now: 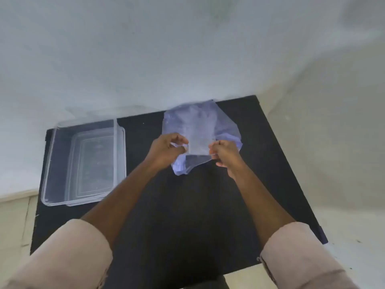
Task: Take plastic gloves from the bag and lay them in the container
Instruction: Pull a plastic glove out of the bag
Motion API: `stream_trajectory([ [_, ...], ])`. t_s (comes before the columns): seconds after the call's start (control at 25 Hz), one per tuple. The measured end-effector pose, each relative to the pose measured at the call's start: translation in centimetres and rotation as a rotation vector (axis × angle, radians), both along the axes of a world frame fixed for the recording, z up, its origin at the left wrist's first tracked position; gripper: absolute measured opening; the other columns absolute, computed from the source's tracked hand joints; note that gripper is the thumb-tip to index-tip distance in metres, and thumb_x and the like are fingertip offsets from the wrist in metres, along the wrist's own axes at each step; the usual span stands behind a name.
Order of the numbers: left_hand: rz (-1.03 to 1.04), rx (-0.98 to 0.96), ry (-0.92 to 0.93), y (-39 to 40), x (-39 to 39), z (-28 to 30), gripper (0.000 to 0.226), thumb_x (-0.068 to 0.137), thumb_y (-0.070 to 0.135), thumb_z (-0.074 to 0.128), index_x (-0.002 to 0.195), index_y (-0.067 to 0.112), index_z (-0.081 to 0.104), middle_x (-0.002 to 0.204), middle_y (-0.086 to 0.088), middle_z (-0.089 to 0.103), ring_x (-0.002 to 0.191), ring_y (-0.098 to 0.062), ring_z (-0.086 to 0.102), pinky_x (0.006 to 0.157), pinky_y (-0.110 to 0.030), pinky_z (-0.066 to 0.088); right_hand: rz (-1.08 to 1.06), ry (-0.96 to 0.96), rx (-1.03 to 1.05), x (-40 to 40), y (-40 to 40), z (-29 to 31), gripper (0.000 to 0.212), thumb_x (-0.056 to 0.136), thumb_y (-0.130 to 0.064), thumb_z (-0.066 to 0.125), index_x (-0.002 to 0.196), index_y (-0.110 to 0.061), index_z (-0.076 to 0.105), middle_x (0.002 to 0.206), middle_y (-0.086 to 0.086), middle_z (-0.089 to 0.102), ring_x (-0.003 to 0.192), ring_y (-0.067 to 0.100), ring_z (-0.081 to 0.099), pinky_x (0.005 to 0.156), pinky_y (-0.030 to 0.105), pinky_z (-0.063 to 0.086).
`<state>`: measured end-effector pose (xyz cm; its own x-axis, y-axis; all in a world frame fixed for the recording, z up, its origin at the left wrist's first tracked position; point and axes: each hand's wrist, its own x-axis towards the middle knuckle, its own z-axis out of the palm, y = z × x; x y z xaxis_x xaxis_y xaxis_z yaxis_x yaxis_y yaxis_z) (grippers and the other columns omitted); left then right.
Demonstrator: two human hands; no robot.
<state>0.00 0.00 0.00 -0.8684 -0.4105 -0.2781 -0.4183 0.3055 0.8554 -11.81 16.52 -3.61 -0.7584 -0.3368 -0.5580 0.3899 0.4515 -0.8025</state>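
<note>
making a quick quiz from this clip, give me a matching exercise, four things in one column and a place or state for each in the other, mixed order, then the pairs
Things
1. container
2. bag
3. left hand
4. table

Places or states
A. black, carries everything else
B. pinching the bag's left edge
C. clear, at the table's left side, no gloves visible inside
D. bluish, crumpled, held between both hands

Pairs: 1-C, 2-D, 3-B, 4-A

The right hand pinches the opposite edge.
</note>
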Motion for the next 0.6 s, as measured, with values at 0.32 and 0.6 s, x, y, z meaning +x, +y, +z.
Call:
stream_trajectory([
  [0.32,-0.171,-0.659,-0.440,3.6,-4.7,-5.8,0.071,0.079,0.022,0.066,0.144,0.024,0.036,0.151,-0.013,0.026,0.132,-0.038,0.037,0.100,-0.055,0.038,-0.016,0.289,0.464,-2.4,-2.3,-6.4,0.055,0.082,-0.042,0.067,0.122,-0.008,0.053,0.119,0.011,0.061,0.102,0.033,0.062,0.074,0.042,0.052],
  [0.6,-0.116,-0.590,-0.273,2.9,-7.1,-6.2,0.083,0.081,0.019,0.067,0.151,0.016,0.022,0.160,-0.005,0.025,0.115,-0.038,0.058,0.081,-0.050,0.056,0.013,0.263,0.443,-6.5,-4.7,-6.7,0.051,0.066,-0.048,0.075,0.101,-0.012,0.069,0.104,0.009,0.068,0.094,0.030,0.067,0.079,0.043,0.057],
])
